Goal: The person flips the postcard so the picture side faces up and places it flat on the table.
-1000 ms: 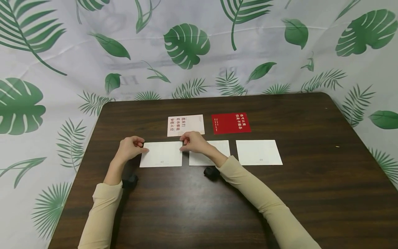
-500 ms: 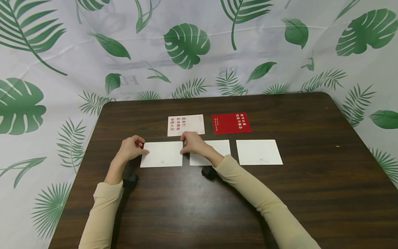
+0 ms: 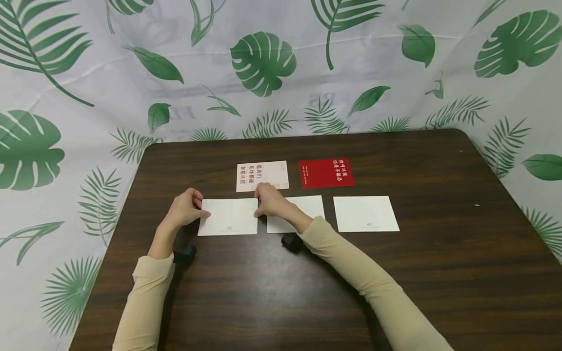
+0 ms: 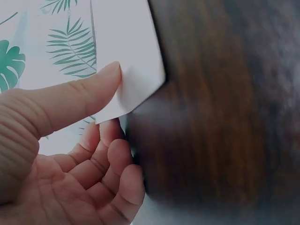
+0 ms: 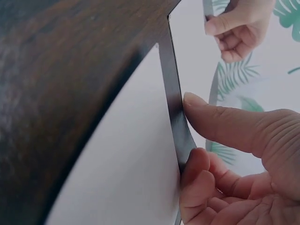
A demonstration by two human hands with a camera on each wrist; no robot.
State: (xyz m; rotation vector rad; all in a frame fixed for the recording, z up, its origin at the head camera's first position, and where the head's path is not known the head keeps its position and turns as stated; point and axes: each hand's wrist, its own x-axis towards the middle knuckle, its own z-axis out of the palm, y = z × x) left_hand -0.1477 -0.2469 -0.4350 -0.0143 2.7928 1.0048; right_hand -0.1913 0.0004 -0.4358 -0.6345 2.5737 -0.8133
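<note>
Here, holding the left card (image 3: 230,217) by both ends

Pinching its left end with the left hand (image 3: 183,208), with thumb on top and the outer fingers curled in. Gripping its right edge near the back corner between thumb and index finger of the right hand (image 3: 273,201). Cannot tell whether raised off the table (image 3: 281,292).

Next, across a narrow gap, see the middle card (image 3: 311,205), partly blocked by the right hand and wrist. Beyond that, note the right card (image 3: 366,213), in full view. Farther back, see a pale card (image 3: 276,171), overlapped at its near edge by the right fingers, and beside it a red card (image 3: 320,174). Note black blocks (image 3: 184,254) at both wrists. At far right, spot a small speck (image 3: 476,205). Behind the table, see a leaf-print cloth (image 3: 351,58).

Can read on the pale card, in dark red: 愿我们 / 最终都能 / 如愿以偿. Can make out on the red card, in white: 你可以…, 但是不能…; cannot be sure of the end characters or the smaller line. On left and right cards, see a grey emblem (image 3: 229,228) above fine print, too small to read. Through the cloth, glimpse reversed letters, too faint to read.
</note>
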